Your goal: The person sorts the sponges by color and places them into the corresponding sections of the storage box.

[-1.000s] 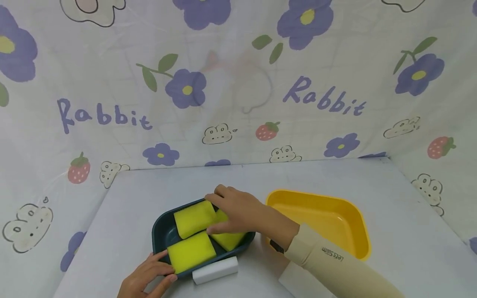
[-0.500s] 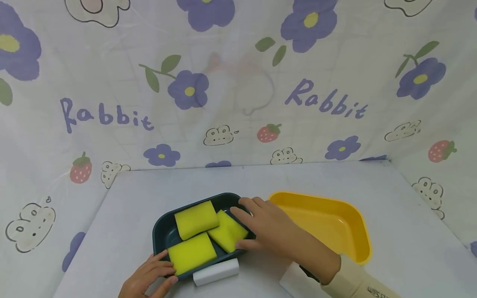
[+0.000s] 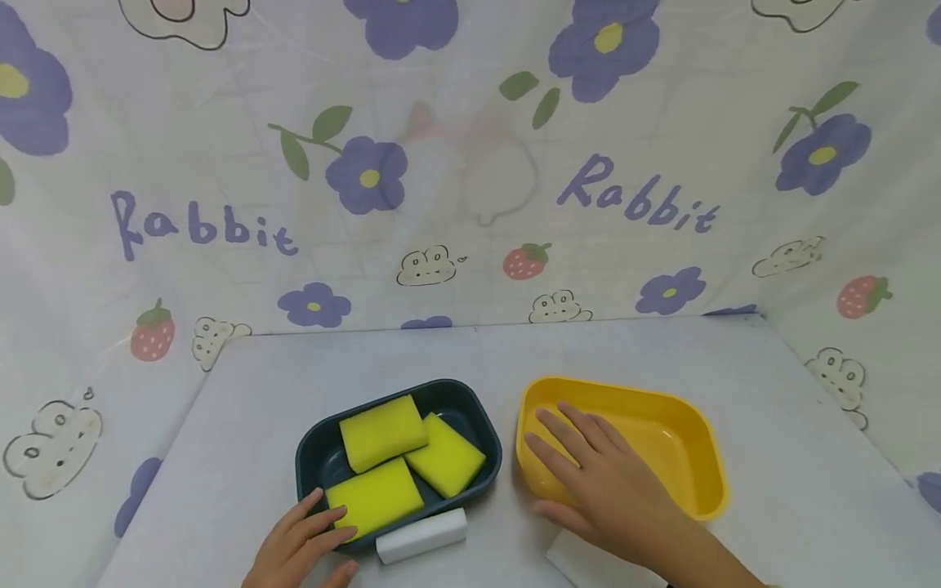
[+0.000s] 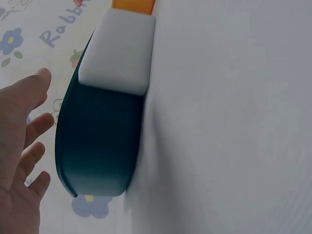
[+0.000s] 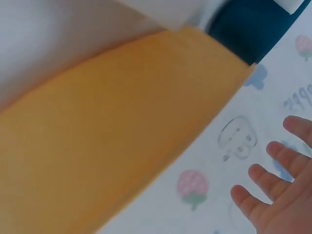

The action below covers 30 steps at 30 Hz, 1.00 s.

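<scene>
Three yellow sponges lie in a dark teal tray (image 3: pixel 470 408): one at the back left (image 3: pixel 382 433), one at the front (image 3: pixel 375 498) and one tilted at the right (image 3: pixel 446 457). My left hand (image 3: pixel 297 543) is at the tray's front left corner, fingers spread and overlapping the front sponge in the head view. In the left wrist view, that hand (image 4: pixel 22 141) shows relaxed fingers beside the tray wall (image 4: pixel 100 141). My right hand (image 3: pixel 610 482) extends over the left part of a yellow tray (image 3: pixel 691 449), fingers spread and holding nothing.
A white block (image 3: pixel 421 536) lies against the front of the teal tray. Another white piece (image 3: pixel 588 559) lies in front of the yellow tray, partly hidden by my right forearm. Behind the table hangs a white curtain (image 3: pixel 470 294) printed with flowers and strawberries.
My right hand has left the sponges in the teal tray and moved right, over the yellow tray. The left hand's fingers have loosened from the tray's corner. The sponges stay in the tray.
</scene>
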Motion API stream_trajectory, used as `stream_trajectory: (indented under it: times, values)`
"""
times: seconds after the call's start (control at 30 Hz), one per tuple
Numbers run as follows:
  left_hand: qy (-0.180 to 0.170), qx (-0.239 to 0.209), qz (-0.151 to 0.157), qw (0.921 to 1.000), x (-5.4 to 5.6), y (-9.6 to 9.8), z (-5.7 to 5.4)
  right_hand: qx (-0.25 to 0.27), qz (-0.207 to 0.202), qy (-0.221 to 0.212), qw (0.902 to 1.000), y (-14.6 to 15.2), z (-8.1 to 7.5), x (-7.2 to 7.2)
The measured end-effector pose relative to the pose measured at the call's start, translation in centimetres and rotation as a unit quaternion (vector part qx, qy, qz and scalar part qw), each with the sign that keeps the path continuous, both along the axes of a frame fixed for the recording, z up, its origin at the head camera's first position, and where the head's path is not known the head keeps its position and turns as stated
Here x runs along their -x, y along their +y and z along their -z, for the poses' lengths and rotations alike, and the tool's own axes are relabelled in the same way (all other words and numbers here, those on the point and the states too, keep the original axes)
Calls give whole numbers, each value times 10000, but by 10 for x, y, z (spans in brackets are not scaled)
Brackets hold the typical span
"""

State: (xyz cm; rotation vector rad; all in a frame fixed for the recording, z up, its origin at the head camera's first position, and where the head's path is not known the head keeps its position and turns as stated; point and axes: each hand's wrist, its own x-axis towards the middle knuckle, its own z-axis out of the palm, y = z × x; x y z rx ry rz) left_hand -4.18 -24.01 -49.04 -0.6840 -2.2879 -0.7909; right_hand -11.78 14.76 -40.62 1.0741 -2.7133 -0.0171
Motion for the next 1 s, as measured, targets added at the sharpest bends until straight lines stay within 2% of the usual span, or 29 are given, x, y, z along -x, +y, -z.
stream_trajectory:
  times: [0.07,0.2,0.3,0.37,0.47,0.57,0.63,0.73,0.8,0.93,0.97,1.0]
  values:
    - [452,80,195,9988,4,3,3,116,125,107,9998,11,3,-5]
    - [905,312,671,9931,10,12,8,342,443,211,9982,35,11,-15]
    - [890,474,1203,9876,11,20,9,540,580,335,9963,54,18,-22]
    - [961,681,1556,9808,10,27,11,699,574,505,9946,65,23,-26]
    - [766,929,1918,9740,7,36,13,970,547,747,9910,78,31,-29]
    - [223,1235,1972,9723,1,44,13,1179,625,837,9875,89,41,-34]
    - [-191,1387,1927,9712,-2,48,12,1189,886,708,9864,94,46,-39]
    - [-721,1862,1881,9616,-2,52,8,1170,1238,538,9839,102,51,-46]
    - [-1124,2189,1930,9498,1,53,5,1152,1407,463,9822,105,53,-50]
    - [-2341,2759,2068,9090,8,56,-2,1152,1540,426,9804,112,55,-53]
    - [-2556,2802,2079,9016,9,57,-3,1143,1584,386,9800,112,54,-54]
    - [-2591,2789,2090,9008,9,57,-3,1154,1627,358,9792,113,54,-55]
